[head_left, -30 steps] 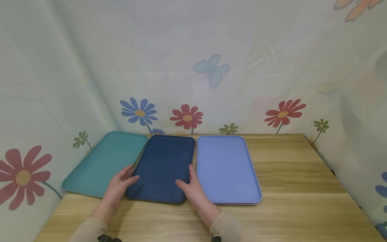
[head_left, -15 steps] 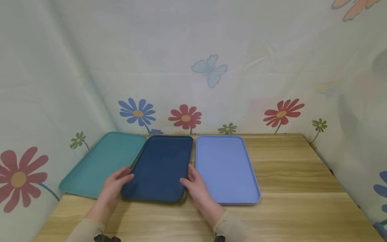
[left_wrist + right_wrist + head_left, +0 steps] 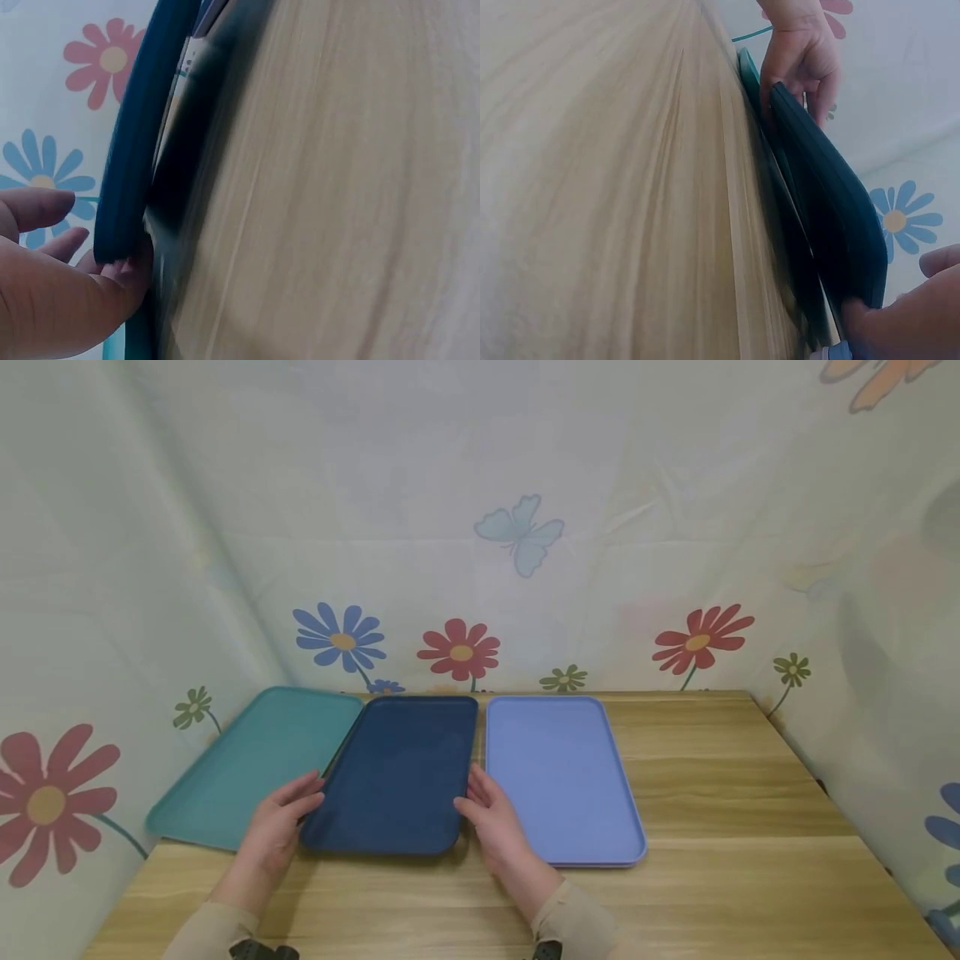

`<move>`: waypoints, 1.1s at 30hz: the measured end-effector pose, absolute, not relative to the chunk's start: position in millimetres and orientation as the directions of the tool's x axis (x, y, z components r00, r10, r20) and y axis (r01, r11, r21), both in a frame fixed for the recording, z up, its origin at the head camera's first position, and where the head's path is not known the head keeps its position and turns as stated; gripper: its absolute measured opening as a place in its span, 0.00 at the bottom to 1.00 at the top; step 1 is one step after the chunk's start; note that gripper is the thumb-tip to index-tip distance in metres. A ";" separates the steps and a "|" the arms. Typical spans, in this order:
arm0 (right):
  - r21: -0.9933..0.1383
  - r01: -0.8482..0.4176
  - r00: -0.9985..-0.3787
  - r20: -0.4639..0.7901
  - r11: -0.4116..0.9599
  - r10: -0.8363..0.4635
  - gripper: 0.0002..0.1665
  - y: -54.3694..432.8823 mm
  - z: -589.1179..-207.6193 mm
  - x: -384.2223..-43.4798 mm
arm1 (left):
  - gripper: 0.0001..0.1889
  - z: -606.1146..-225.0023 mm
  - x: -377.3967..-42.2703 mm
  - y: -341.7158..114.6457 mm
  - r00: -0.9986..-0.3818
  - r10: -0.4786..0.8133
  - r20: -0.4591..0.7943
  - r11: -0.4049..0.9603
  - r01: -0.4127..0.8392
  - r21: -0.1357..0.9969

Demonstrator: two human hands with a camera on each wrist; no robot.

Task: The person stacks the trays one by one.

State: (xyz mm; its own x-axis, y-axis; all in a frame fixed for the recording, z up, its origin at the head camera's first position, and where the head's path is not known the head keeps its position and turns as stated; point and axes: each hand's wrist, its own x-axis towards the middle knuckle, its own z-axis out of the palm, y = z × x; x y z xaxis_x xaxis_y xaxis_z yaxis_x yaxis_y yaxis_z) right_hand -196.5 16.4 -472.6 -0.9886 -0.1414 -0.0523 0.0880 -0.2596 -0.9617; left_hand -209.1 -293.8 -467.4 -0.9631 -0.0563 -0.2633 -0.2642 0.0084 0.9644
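Note:
A dark navy rectangular tray (image 3: 397,777) lies between both hands in the head view, its near end raised off the table. My left hand (image 3: 277,818) holds its left edge near the front corner. In the left wrist view, fingertips (image 3: 131,274) tuck under the tray's rim (image 3: 131,172), while the thumb stays apart from it. At the right edge, my right hand (image 3: 495,818) holds the tray with fingers along its side; the right wrist view shows a finger beneath the rim. Parts of the fingers are hidden by the tray.
To the left lies a teal tray (image 3: 258,760), close beside the navy one. A periwinkle tray (image 3: 562,777) sits to the right, with another rim just visible under it. All are on a wooden table (image 3: 735,793), with a flowered curtain (image 3: 600,527) behind.
Both hands have shifted outward to the navy tray's edges, the right thumb drawing back from its surface. The tray's near end has risen and moved slightly left. The other trays stay put.

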 end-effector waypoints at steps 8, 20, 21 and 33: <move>-0.955 0.097 -0.988 -0.058 -0.282 -0.143 0.41 21.0 -473.4 -199.3 | 0.33 -470.1 -208.9 -305.1 -0.959 -0.045 -0.278 -0.046 -0.276 0.960; -0.966 0.079 -0.992 -0.051 -0.244 -0.118 0.37 22.3 -474.3 -200.9 | 0.26 -469.1 -207.7 -305.7 -0.956 -0.002 -0.294 -0.021 -0.294 0.956; -0.966 0.080 -0.991 -0.051 -0.247 -0.121 0.37 22.5 -474.2 -200.3 | 0.26 -469.1 -207.7 -305.7 -0.955 -0.001 -0.296 -0.028 -0.296 0.955; -0.954 0.098 -0.983 -0.048 -0.284 -0.177 0.38 29.1 -471.0 -196.3 | 0.25 -466.3 -202.5 -301.8 -0.962 -0.002 -0.274 -0.048 -0.274 0.961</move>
State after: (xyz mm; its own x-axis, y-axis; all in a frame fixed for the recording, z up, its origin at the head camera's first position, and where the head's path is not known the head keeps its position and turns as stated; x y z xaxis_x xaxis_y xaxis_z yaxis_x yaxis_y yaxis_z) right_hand -196.3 29.1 -471.0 -0.9830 -0.1773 -0.0482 0.0980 -0.2837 -0.9539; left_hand -202.5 -301.8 -466.3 -0.9616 -0.0017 -0.2744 -0.2740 -0.0475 0.9605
